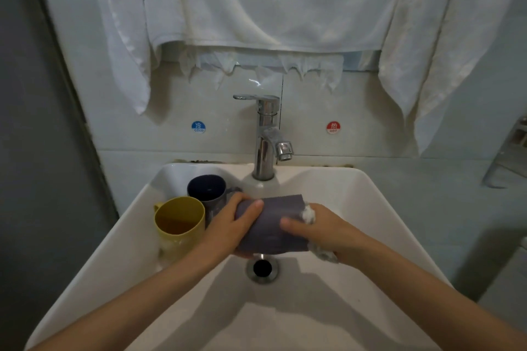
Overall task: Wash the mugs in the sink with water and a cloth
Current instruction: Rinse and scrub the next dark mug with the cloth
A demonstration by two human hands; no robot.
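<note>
Over the white sink (370,208) I hold a grey mug (271,225) on its side, just above the drain (262,268). My left hand (231,225) grips its left end, thumb on top. My right hand (319,228) is at the mug's right end, its thumb lying on the mug's side, and it holds a scrunched white cloth (309,214) that shows above and below the fingers. A yellow mug (179,225) and a dark blue mug (206,189) stand upright in the sink's left back corner, touching each other.
A chrome tap (268,134) stands at the back of the sink; no water is seen running. Cold (198,126) and hot (333,127) stickers are on the wall. White towels (256,3) hang above. A metal rack (510,151) is at right.
</note>
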